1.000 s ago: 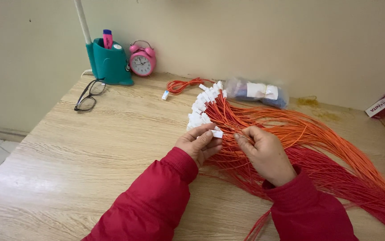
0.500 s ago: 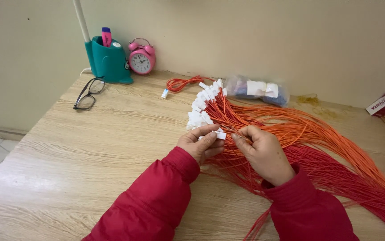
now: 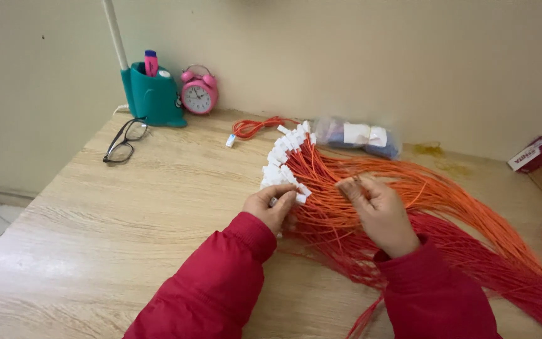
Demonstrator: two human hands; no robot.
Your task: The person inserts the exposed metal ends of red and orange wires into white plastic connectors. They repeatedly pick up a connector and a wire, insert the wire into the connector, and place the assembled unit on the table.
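Near the centre of the frame, the left hand (image 3: 271, 206) pinches a white connector (image 3: 298, 198) at the end of a row of white plugs (image 3: 283, 160), while the right hand (image 3: 379, 212) grips thin orange wires (image 3: 447, 201) between its fingertips. Both rest on the wooden table (image 3: 126, 220). At upper left stand a teal holder (image 3: 153, 97), a pink alarm clock (image 3: 198, 96) and glasses (image 3: 123, 142).

Light wood-grain table (image 3: 126, 226) spans the frame. On it: black glasses (image 3: 123, 141) upper left, teal pen holder (image 3: 153, 97) and pink alarm clock (image 3: 198, 94) at the wall, plastic bag (image 3: 362, 135) upper centre, orange wires (image 3: 447, 207) with white connectors (image 3: 283, 163) centre-right.
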